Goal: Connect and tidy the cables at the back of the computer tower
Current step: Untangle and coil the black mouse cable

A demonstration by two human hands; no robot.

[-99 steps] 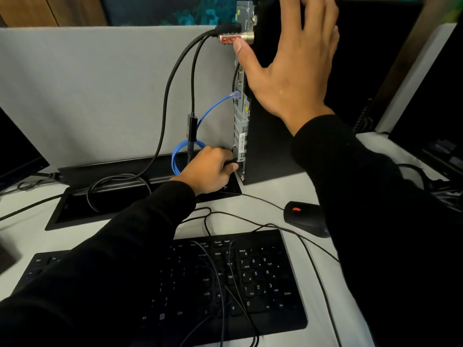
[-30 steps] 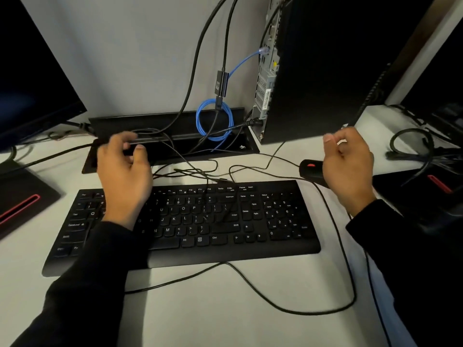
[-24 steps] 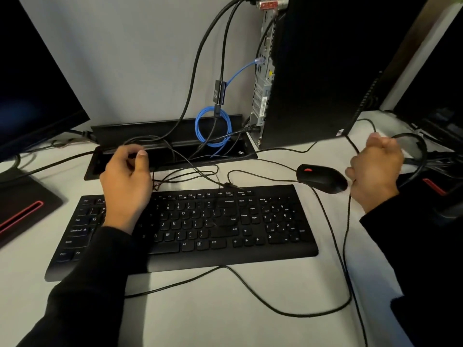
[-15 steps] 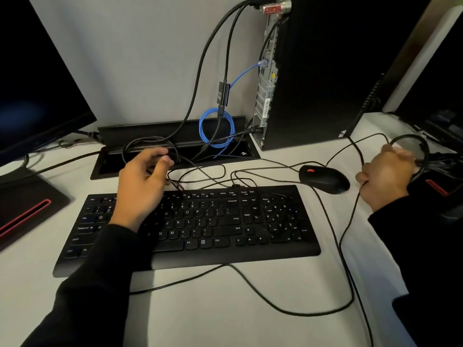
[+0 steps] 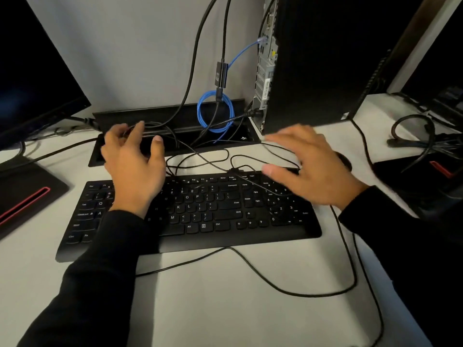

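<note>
while both hands are held above the flat black keyboard [image 5: 200,211], nothing is gripped by either. the left hand [image 5: 132,166] is spread with relaxed fingers over thin black cables [image 5: 200,159] near the recessed black cable tray [image 5: 172,116]. the right hand [image 5: 310,169], blurred, is held flat with straight fingers over the keyboard's number pad. the tall black computer tower [image 5: 313,61] is stood upright at the back of the white counter [image 5: 213,309], and a coiled blue network cable [image 5: 215,113] is seen plugged into its rear panel, beside hanging thick black cables [image 5: 195,58].
</note>
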